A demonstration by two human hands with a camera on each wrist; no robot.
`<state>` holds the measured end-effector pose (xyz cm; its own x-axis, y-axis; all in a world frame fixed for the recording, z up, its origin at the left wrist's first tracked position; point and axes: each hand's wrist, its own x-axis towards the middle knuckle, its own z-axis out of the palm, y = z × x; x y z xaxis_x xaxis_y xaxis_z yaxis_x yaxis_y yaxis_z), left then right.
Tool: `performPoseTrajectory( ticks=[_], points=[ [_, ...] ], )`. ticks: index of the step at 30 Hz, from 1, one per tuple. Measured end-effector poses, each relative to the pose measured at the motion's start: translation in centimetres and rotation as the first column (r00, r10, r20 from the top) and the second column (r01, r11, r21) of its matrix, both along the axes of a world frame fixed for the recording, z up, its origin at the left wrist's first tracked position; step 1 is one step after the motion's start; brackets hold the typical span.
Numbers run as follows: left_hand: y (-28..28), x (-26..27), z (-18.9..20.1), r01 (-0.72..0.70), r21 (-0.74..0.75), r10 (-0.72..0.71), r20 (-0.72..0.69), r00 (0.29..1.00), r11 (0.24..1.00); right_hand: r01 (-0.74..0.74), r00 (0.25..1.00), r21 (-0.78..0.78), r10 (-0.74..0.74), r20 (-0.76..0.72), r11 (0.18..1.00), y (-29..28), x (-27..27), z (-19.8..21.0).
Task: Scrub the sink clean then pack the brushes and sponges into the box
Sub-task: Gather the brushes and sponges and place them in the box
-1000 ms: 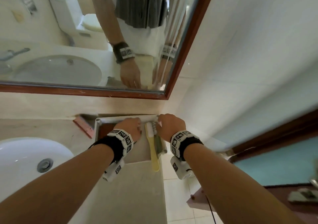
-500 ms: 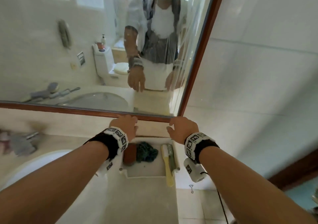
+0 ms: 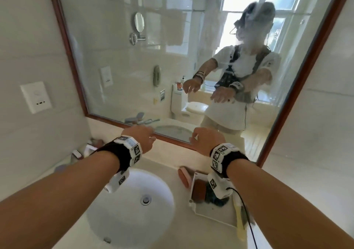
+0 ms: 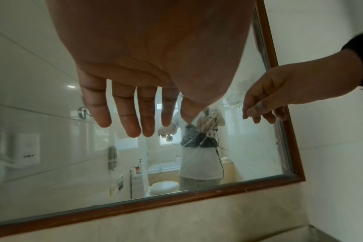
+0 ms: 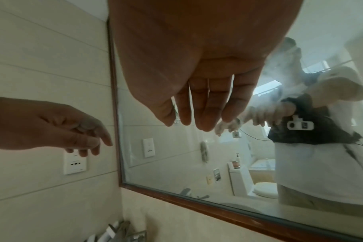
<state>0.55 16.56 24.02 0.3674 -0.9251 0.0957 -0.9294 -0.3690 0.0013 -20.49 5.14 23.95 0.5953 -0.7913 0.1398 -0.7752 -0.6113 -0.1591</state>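
The white oval sink (image 3: 122, 220) fills the lower middle of the head view. To its right a white box (image 3: 208, 212) holds a brown sponge (image 3: 198, 190), a dark green scrubber (image 3: 218, 201) and a yellow-handled brush (image 3: 240, 222) that sticks out over its near edge. A pink brush (image 3: 183, 174) lies on the counter between sink and box. My left hand (image 3: 145, 137) hovers above the far rim of the sink, fingers (image 4: 133, 117) straight and holding nothing. My right hand (image 3: 205, 139) hangs above the box's far side, fingers (image 5: 205, 114) relaxed and bare.
A wood-framed mirror (image 3: 172, 67) covers the wall ahead and reflects the person. A faucet and small items (image 3: 84, 151) stand at the counter's left back corner. A wall socket (image 3: 36, 97) sits on the left wall. The counter edge drops off at right.
Both hands have let go of the box and lifted away from it toward the mirror. The view has swung left and up, so the sink is now in the middle.
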Motion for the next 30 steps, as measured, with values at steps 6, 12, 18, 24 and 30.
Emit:
performPoseTrajectory(
  ticks=[6,12,18,24,30],
  points=[
    [3.2,6.0,-0.4,0.008,-0.026,-0.009,-0.052,0.999,1.0,-0.042,0.999,-0.016,0.042,0.005,0.999,4.2,8.0,0.4],
    [5.2,13.8,-2.4,0.047,0.067,-0.04,-0.098,0.994,0.997,0.057,0.994,-0.059,-0.062,-0.089,0.997,7.8,15.8,-1.5],
    [2.7,14.6,-4.3,0.174,0.098,-0.161,-0.132,0.978,0.98,0.211,0.969,0.013,-0.207,-0.134,0.977,8.5,15.3,-3.5],
    [-2.4,12.0,-8.3,0.286,0.104,-0.265,-0.179,0.948,0.953,0.377,0.912,0.095,-0.352,-0.209,0.921,4.7,10.0,-6.4],
    [-8.2,10.2,-14.0,0.34,0.181,-0.308,-0.187,0.933,0.923,0.425,0.903,0.278,-0.384,-0.191,0.862,-1.5,7.8,-12.6]
  ],
)
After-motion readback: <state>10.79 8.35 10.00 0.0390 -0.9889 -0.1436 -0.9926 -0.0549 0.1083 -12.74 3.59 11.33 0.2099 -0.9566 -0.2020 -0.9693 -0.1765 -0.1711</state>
